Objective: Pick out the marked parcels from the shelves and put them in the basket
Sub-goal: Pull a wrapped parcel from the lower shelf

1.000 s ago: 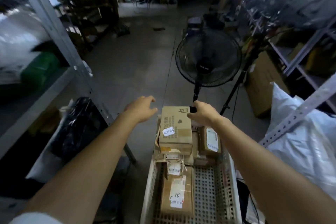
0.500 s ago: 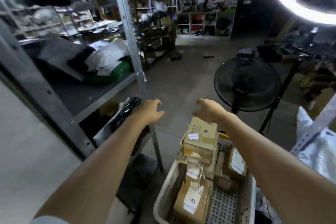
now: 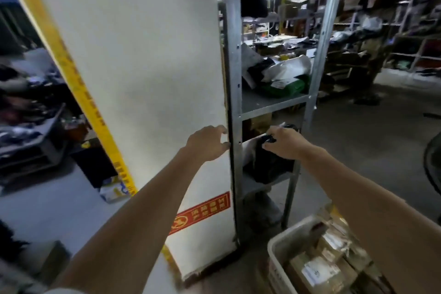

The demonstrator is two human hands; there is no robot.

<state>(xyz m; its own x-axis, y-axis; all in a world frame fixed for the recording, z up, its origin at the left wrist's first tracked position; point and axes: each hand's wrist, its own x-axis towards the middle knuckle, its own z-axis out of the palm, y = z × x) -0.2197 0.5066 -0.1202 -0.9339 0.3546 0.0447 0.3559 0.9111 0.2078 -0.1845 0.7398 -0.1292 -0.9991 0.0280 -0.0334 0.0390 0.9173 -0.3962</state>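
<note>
The right hand [image 3: 284, 143] reaches into the lower bay of a metal shelving unit [image 3: 232, 79] at centre frame. Its fingers [image 3: 268, 138] are curled over the top edge of a black bagged parcel [image 3: 269, 167] and seem to pinch it, though blur hides the exact grip. The black parcel stands on the lower shelf, just right of the unit's front upright, with a pale bag [image 3: 248, 148] pressed against its left side.

The left hand [image 3: 207, 143] hovers to the left of that upright, in front of a tall white panel [image 3: 143, 55]. Its fingers [image 3: 220, 130] are loosely bent and spread, and they hold nothing.

On the shelf above, right of centre, lie a green parcel [image 3: 284, 88] and a white bagged parcel [image 3: 288, 69] among darker bags.

The white plastic basket [image 3: 281, 241] sits on the floor at the lower right of the frame, partly covered by the right forearm. Inside it are labelled cardboard parcels [image 3: 319, 270], packed close together.

The white panel carries a yellow strip [image 3: 78, 93] along its left edge and a red printed label [image 3: 202, 212] low down. More loaded shelving fills the upper right and the left edge of the frame, too blurred to make out.
</note>
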